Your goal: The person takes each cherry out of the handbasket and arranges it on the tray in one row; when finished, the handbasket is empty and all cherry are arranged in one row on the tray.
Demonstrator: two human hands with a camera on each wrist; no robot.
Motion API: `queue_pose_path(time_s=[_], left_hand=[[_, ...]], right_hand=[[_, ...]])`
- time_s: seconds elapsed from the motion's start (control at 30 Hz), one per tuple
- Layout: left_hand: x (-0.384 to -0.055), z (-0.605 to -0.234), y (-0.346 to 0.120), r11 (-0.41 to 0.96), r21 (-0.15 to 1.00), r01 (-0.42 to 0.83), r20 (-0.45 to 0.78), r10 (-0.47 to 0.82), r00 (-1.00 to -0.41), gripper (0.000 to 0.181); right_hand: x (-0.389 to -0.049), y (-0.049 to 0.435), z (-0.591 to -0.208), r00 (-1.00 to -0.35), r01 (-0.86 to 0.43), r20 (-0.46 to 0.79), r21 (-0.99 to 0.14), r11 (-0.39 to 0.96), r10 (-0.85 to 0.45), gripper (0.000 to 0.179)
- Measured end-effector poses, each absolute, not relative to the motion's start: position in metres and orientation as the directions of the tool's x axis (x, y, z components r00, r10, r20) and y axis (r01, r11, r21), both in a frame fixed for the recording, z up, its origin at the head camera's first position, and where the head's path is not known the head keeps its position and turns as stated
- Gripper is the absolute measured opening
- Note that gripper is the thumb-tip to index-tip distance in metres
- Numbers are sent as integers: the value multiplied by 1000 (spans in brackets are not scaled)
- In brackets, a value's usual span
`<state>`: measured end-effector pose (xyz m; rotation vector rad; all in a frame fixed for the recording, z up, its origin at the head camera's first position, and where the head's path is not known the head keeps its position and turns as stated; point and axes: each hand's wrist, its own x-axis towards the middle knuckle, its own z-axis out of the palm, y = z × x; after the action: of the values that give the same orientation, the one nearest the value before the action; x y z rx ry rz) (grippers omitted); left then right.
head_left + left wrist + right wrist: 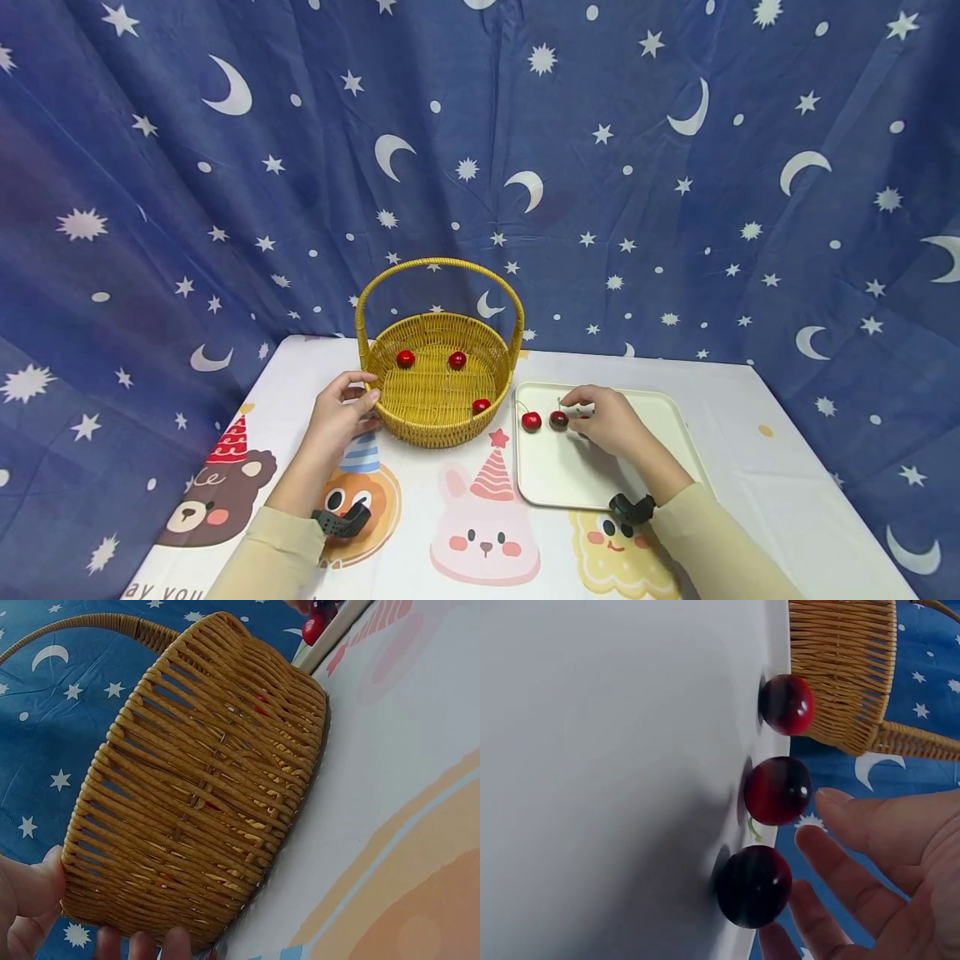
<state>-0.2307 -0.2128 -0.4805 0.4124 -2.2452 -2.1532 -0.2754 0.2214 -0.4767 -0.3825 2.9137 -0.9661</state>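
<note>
My left hand [341, 412] grips the near left rim of a yellow wicker basket [431, 435], its thumb at the rim and fingers against the outer wall. Inside the basket lie three red cherries, one at the back left [406, 359], one at the back [457, 360] and one at the right [481, 407]. Over a cream tray [555, 482] reaches my right hand [611, 421], thumb and fingers apart. Right at its fingertips is a dark red cherry [778, 790]. Another cherry [787, 705] sits to its left on the tray; a third [754, 886] is mostly hidden behind the fingers in the head view.
The basket's tall arched handle [441, 261] stands upright. A white tablecloth [787, 500] with cartoon animals lies under everything. Behind the table hangs a blue curtain [570, 200] with moons and stars. Each wrist wears a dark band.
</note>
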Motion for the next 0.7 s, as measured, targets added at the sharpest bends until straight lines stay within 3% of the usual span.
queue_pose_path(time_s=[0.47, 0.7], left_hand=[[-231, -481, -214, 15, 984, -178, -172, -189, -967, 38], [-231, -480, -215, 15, 982, -186, -180, -185, -966, 38]], right_hand=[[-283, 207, -481, -964, -223, 14, -581, 783, -264, 21], [-281, 211, -464, -966, -232, 59, -615, 754, -250, 27]])
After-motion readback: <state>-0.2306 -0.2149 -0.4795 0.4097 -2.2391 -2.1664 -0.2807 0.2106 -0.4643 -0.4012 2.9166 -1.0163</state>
